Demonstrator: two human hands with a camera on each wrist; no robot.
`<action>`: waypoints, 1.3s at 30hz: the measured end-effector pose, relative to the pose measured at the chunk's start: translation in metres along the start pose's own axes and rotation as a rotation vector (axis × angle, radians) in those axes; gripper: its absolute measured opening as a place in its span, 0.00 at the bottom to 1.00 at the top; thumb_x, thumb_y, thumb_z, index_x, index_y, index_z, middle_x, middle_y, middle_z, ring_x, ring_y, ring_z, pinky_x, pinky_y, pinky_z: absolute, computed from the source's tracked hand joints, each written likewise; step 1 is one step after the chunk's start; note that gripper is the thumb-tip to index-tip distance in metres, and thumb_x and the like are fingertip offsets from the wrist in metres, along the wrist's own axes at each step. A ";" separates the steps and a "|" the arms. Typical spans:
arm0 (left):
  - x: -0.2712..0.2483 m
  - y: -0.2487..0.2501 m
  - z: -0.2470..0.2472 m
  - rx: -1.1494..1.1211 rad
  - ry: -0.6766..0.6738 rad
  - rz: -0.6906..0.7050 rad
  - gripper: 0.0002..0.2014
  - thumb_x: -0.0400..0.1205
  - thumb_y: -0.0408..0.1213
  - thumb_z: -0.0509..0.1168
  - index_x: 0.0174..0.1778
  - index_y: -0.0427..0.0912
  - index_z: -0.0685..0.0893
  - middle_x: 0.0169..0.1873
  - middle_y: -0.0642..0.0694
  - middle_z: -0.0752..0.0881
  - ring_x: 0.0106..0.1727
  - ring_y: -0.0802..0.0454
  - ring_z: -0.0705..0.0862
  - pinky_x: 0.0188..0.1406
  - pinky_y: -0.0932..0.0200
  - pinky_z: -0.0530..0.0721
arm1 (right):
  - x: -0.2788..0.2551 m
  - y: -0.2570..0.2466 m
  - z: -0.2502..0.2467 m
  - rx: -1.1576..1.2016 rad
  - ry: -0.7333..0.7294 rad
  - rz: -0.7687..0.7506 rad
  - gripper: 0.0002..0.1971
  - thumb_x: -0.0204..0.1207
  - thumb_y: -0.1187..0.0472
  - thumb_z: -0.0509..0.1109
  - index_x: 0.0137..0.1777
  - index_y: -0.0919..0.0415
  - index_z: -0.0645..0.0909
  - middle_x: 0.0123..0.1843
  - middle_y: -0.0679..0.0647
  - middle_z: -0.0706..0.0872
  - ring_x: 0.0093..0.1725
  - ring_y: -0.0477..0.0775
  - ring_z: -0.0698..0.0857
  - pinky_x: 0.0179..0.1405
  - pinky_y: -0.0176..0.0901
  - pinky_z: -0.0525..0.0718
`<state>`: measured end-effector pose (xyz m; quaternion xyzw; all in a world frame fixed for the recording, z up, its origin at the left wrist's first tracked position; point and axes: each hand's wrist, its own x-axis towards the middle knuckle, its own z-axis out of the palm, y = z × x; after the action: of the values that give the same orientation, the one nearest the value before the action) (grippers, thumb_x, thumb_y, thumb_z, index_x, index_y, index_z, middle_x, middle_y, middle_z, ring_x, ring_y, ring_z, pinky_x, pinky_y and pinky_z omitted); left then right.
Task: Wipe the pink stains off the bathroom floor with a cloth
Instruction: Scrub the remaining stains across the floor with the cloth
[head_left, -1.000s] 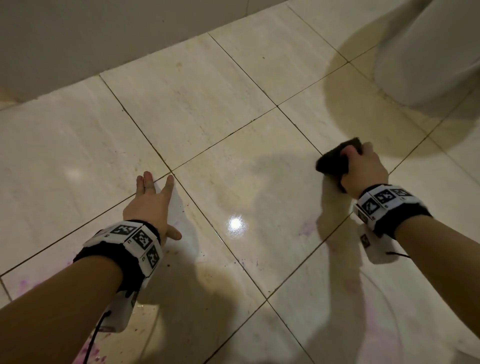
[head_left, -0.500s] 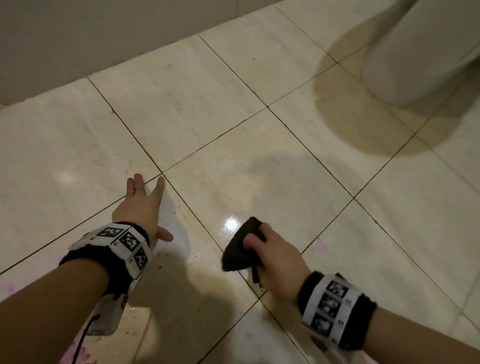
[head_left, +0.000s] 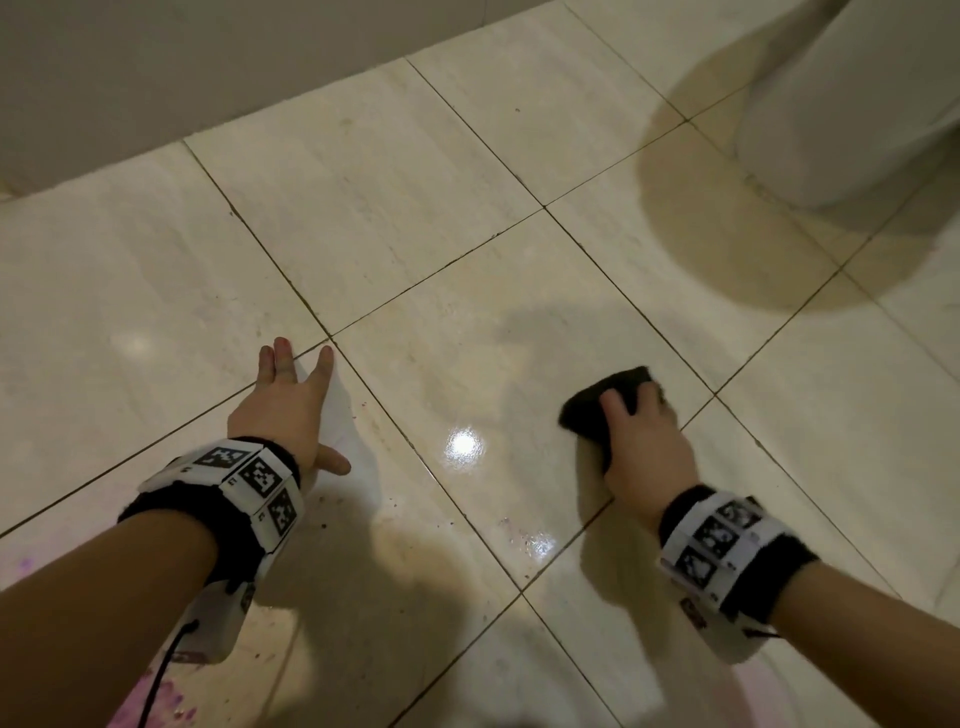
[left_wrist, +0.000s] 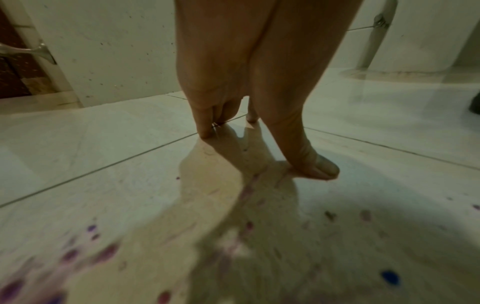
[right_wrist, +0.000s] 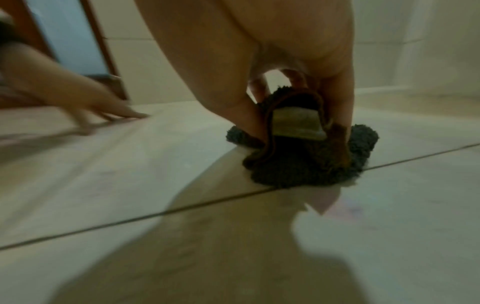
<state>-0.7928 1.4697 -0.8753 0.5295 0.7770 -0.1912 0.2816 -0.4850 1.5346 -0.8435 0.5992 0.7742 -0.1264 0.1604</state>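
Note:
My right hand (head_left: 641, 441) grips a dark, fluffy cloth (head_left: 597, 402) and presses it onto the cream floor tiles (head_left: 467, 291) beside a grout line. In the right wrist view the cloth (right_wrist: 309, 164) is bunched under my fingers (right_wrist: 249, 115). My left hand (head_left: 285, 405) rests flat on the floor, fingers straight and spread; in the left wrist view its fingertips (left_wrist: 205, 131) touch the tile. Pink stains (head_left: 166, 701) show at the lower left under my left forearm. Purple-pink spots (left_wrist: 103, 253) dot the tile behind that hand. A faint pink smear (head_left: 511, 525) lies near the centre.
A white toilet base (head_left: 841, 114) stands at the upper right with its shadow on the floor. A grey wall (head_left: 182, 62) runs along the far side. A door frame (right_wrist: 98, 41) shows in the right wrist view. The floor is wet and shiny.
My right hand swept the cloth from near the toilet shadow down toward me, then back out to the right. The left hand stayed flat on the floor.

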 end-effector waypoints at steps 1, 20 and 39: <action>-0.001 0.000 -0.001 -0.001 -0.001 0.000 0.64 0.66 0.57 0.77 0.82 0.48 0.33 0.80 0.32 0.33 0.82 0.38 0.34 0.75 0.43 0.67 | -0.013 -0.015 0.006 0.009 -0.010 -0.068 0.23 0.72 0.65 0.68 0.67 0.59 0.70 0.65 0.64 0.69 0.57 0.68 0.76 0.44 0.52 0.80; -0.036 -0.054 -0.019 0.038 -0.080 0.000 0.52 0.73 0.55 0.71 0.82 0.41 0.44 0.83 0.42 0.43 0.84 0.46 0.46 0.80 0.46 0.61 | 0.061 -0.170 -0.046 0.268 0.032 -0.463 0.35 0.72 0.68 0.67 0.78 0.57 0.59 0.69 0.58 0.70 0.63 0.60 0.75 0.56 0.53 0.80; -0.044 -0.112 0.016 0.065 -0.097 0.124 0.62 0.70 0.60 0.72 0.81 0.45 0.30 0.80 0.44 0.28 0.82 0.49 0.33 0.80 0.55 0.59 | 0.013 -0.188 -0.003 -0.057 -0.176 -0.858 0.24 0.75 0.63 0.68 0.71 0.54 0.71 0.67 0.55 0.73 0.61 0.62 0.76 0.57 0.52 0.79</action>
<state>-0.8814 1.3878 -0.8597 0.5755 0.7215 -0.2241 0.3130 -0.6705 1.4998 -0.8450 0.2058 0.9395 -0.2105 0.1751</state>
